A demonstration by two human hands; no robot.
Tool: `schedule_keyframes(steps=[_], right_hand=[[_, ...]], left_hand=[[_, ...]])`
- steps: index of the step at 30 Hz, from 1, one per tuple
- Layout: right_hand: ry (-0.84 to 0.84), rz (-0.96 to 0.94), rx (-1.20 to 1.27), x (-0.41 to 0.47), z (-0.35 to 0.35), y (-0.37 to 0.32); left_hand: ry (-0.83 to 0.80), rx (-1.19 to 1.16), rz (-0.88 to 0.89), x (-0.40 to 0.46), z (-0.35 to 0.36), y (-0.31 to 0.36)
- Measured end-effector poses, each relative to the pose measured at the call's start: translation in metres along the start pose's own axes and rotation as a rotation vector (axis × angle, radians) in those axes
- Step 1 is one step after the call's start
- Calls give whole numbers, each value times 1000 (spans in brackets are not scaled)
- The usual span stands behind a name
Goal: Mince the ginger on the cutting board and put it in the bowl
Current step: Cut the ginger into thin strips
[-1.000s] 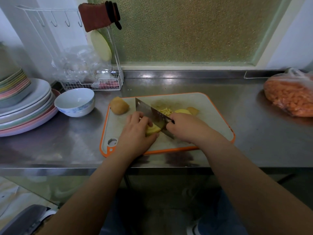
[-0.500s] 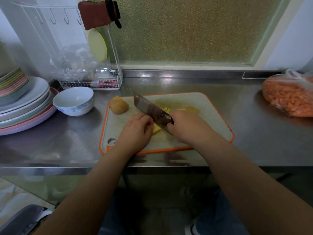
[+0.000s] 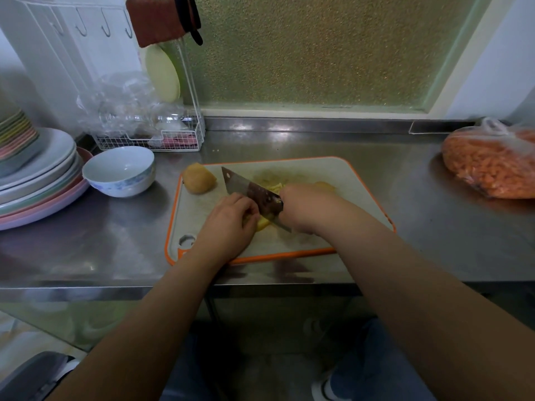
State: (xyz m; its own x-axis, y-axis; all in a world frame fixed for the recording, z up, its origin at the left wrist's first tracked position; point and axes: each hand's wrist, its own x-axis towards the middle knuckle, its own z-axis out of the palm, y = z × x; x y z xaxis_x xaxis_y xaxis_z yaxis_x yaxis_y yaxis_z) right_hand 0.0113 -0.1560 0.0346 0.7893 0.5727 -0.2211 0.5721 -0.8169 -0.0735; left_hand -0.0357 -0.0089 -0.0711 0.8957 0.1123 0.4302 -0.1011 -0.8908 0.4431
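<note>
**Entry: cleaver on ginger, mincing not yet finished**

Landmark: the cutting board, orange-rimmed, pale matte face, lying flat on the steel surface.

I read the left hand as a guide: fingers curled over the small yellow ginger piece near the board's front middle, knuckles toward the blade, which pins the piece and keeps fingertips back from the edge. The right hand is wrapped round the handle of the cleaver; the handle itself is hidden by the hand. The blade is broad, dull grey metal, angled from the board's back-left toward the front, its edge down at the ginger.

Other ginger on the board: a rounded, tan, rough-looking lump at the back-left corner, apart from the hands, uncut; a loose scatter of pale yellow shreds just behind the blade.

The bowl, glossy white ceramic with a faint blue pattern, stands upright off the board's left edge, near it. I see no ginger inside. Judgement: cutting stage, transfer still to come.
</note>
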Motion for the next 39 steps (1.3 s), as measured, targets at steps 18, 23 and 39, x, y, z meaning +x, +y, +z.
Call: schedule_keyframes(steps=[18, 23, 39], right_hand=[[82, 31, 280, -8, 16, 20], [57, 17, 197, -8, 17, 11], [-19, 25, 130, -1, 22, -4]], left_hand=[[90, 52, 13, -7, -2, 4], [84, 64, 3, -7, -2, 5], [63, 84, -3, -7, -3, 6]])
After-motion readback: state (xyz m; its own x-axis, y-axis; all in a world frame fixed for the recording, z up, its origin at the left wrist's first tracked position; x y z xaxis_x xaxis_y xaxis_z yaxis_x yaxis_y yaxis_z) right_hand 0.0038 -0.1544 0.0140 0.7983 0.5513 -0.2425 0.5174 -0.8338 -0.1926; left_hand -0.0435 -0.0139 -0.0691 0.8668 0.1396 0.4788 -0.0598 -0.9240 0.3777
